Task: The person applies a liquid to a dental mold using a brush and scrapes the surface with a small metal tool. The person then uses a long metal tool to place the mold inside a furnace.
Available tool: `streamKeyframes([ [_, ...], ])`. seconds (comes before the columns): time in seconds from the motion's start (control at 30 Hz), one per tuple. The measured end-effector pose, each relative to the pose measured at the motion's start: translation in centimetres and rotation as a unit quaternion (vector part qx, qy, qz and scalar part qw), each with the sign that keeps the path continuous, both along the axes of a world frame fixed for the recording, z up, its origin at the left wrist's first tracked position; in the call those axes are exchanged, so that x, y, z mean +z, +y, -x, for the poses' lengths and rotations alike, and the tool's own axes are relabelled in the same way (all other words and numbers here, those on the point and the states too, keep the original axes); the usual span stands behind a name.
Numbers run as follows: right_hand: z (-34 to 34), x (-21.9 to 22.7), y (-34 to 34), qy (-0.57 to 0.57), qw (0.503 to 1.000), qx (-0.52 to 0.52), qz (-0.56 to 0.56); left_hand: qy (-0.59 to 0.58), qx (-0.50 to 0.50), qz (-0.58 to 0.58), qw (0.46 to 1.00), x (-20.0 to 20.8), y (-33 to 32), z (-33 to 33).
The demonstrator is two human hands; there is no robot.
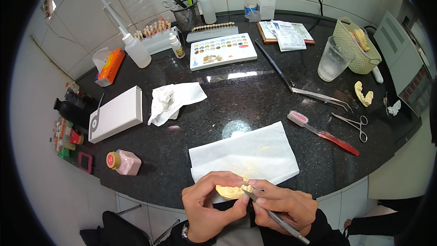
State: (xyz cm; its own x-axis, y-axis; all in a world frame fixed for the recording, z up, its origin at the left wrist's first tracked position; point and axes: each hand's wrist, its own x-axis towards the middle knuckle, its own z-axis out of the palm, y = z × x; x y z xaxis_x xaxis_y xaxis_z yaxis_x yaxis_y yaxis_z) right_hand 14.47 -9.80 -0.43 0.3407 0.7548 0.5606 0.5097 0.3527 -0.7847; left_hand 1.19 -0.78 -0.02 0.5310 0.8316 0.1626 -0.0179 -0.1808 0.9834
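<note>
A pale yellow dental cast [230,192] is held in my left hand [209,209], its thumb below and its fingers over the top. My right hand [289,207] is closed round a grey-handled carving knife [282,222], whose pointed blade touches the cast near its teeth. The fingertips of both hands meet around the cast and hide part of it. Just beyond them lies a folded white paper towel [246,148] with yellow dust and crumbs on it.
A red toothbrush [325,133], tweezers [321,95], scissor-like forceps [353,125] and another yellow cast [363,94] lie at right. A pink-filled jar [124,162] and a white box [117,114] stand left. Behind are a colour palette [223,51] and a glass [334,59].
</note>
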Motion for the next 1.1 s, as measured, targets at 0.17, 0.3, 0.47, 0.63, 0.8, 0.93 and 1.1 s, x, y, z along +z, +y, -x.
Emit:
streamKeyframes([
  [0.17,0.11,-0.37,0.06,-0.001,1.0,0.002,0.006,-0.002,0.023,0.028,0.999,0.37,-0.07,-0.29],
  [0.3,-0.07,0.08,0.1,-0.017,0.999,-0.004,0.031,0.011,0.025,0.009,1.0,0.46,-0.14,-0.35],
  [0.47,-0.2,-0.46,-0.03,0.012,1.0,0.018,-0.001,-0.001,0.04,0.019,0.999,0.23,-0.4,-0.24],
  [0.63,-0.11,-0.8,-0.1,-0.024,1.0,-0.001,-0.011,0.013,0.037,0.008,0.999,0.29,-0.42,-0.33],
  [0.8,-0.21,-0.07,0.07,-0.042,0.999,-0.011,0.02,0.017,0.036,-0.005,0.999,0.32,-0.4,-0.27],
  [0.93,-0.12,-0.31,0.15,-0.008,1.0,0.003,0.001,0.007,0.045,0.012,0.999,0.22,-0.53,-0.22],
  [1.1,-0.14,-0.82,0.05,-0.005,1.0,0.003,-0.026,0.003,0.035,0.024,0.999,0.4,-0.54,-0.21],
])
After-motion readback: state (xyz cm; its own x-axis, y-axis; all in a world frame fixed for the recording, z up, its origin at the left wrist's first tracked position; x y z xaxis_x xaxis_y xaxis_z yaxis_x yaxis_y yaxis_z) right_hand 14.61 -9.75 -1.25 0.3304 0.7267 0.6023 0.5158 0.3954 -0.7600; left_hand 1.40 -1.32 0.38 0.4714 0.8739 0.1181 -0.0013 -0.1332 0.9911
